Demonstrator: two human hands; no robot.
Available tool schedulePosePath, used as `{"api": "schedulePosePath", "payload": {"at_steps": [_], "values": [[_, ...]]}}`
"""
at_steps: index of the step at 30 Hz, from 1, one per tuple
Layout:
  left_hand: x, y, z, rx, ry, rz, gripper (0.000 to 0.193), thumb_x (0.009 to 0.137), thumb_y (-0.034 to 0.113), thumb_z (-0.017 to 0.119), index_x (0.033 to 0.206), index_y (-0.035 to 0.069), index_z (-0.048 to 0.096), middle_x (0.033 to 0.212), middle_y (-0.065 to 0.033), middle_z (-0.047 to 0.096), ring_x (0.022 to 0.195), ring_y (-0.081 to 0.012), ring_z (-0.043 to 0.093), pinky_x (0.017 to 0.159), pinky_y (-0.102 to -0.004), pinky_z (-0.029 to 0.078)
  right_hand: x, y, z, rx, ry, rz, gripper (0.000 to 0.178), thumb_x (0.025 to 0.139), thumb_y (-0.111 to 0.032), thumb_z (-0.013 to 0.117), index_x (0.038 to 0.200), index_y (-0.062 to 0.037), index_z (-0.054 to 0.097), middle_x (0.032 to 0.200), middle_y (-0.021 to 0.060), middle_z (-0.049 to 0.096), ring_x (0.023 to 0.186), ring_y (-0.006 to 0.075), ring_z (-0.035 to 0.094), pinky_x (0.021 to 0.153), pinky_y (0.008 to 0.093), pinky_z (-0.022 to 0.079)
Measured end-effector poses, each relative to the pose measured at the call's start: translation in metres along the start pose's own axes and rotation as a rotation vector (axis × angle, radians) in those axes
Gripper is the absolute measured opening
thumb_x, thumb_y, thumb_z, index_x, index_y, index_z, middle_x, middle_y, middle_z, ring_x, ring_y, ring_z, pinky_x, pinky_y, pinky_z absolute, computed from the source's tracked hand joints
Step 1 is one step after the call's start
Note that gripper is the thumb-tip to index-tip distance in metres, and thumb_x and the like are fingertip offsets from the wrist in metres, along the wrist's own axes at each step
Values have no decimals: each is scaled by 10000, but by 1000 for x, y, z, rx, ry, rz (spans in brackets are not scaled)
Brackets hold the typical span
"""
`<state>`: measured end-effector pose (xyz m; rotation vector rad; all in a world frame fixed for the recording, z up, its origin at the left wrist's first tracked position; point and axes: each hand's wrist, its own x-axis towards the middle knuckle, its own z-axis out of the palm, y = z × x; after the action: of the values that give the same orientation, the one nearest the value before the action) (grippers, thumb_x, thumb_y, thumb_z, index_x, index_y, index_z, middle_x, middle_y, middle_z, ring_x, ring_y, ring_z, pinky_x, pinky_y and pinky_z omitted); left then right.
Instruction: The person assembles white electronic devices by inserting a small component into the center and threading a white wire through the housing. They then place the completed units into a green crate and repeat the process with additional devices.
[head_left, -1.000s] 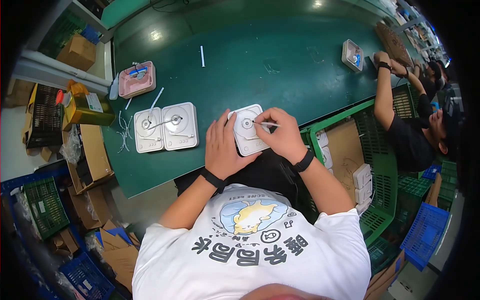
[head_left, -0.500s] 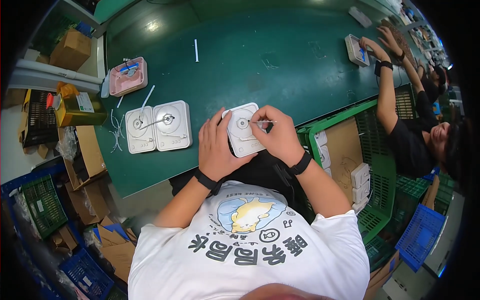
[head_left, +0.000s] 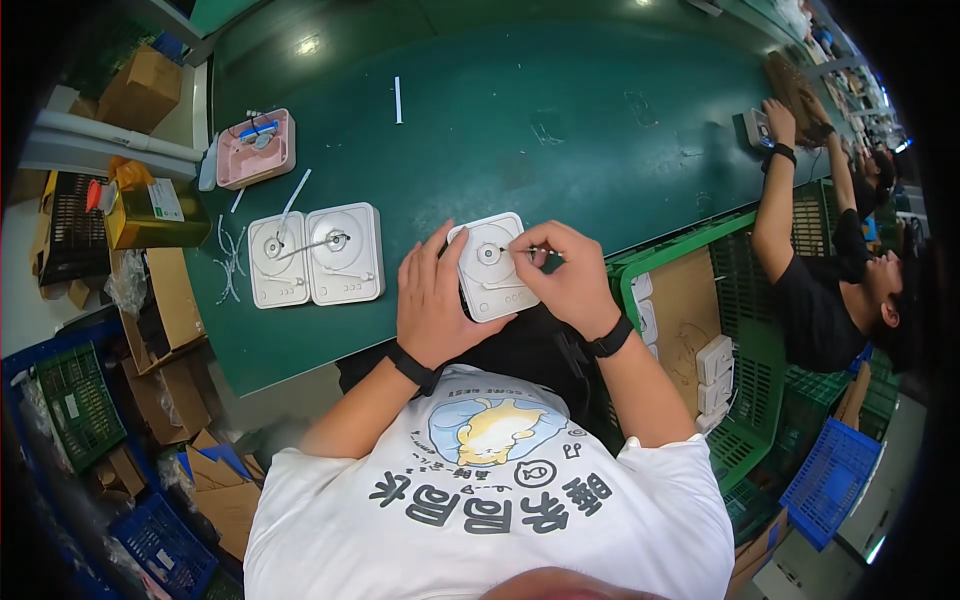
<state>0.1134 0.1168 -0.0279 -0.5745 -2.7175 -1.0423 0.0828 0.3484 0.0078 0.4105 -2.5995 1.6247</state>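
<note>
A small white record-player-shaped device (head_left: pixel 487 290) lies at the table's near edge, its round disc facing up. My left hand (head_left: pixel 432 305) grips it along its left side, thumb at the lower edge and fingers at the upper corner. My right hand (head_left: pixel 575 280) pinches a thin metal tool (head_left: pixel 527 250), its tip at the right of the disc's hub; whether it is tweezers or a rod I cannot tell. Left of my hands, two similar devices (head_left: pixel 343 285) sit side by side, a thin grey rod (head_left: pixel 312 246) lying across them.
A pink tray (head_left: pixel 226 172) holds small parts. White strips (head_left: pixel 398 100) and clear wire-like pieces (head_left: pixel 230 258) lie on the green table (head_left: pixel 480 150). A yellow can (head_left: pixel 150 215) stands left. At right, a green crate (head_left: pixel 740 400) holds more white devices; a co-worker's hands (head_left: pixel 780 120) work beyond.
The device and both my hands have shifted slightly down; the tool stays at the disc. The co-worker's hands and small tray have moved to the right, away from me.
</note>
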Motion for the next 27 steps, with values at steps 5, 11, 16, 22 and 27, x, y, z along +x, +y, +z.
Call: {"api": "schedulePosePath", "payload": {"at_steps": [5,11,16,22,27], "values": [[5,8,-5,-14,-4,-28,1257,701,458,1076,1703,48,437,1727,-225,467,1533,-468,496,1269,-598,392,3,-10,12,8,50,198,223,970,-28,873,1170,-35,776,1038,38,842,765,100,677,737,275,576],[27,-5,-13,-137,2,18,953,831,311,981,1632,38,543,1554,-234,593,1429,-457,572,1222,-578,449,2,-12,21,44,104,222,227,980,1,852,1194,-26,779,1134,62,878,773,98,699,750,274,589],[60,-2,-28,-301,62,-39,534,913,161,887,1416,64,738,1260,-173,743,1187,-387,699,1034,-491,562,0,-5,19,-34,94,117,263,978,2,839,1232,-49,796,1070,62,865,794,137,714,761,304,599],[63,-8,-59,-94,-180,-10,241,934,110,853,1169,75,815,938,-86,766,937,-327,737,870,-467,585,-11,-11,14,-310,28,-96,392,914,27,803,1283,-104,827,969,72,797,879,261,714,794,389,611],[52,-4,-64,-138,-280,-128,142,948,125,864,1071,64,825,842,-83,757,821,-315,729,779,-467,590,-8,-9,22,-307,38,-144,428,890,36,774,1284,-117,836,950,60,774,889,306,703,783,422,607]]}}
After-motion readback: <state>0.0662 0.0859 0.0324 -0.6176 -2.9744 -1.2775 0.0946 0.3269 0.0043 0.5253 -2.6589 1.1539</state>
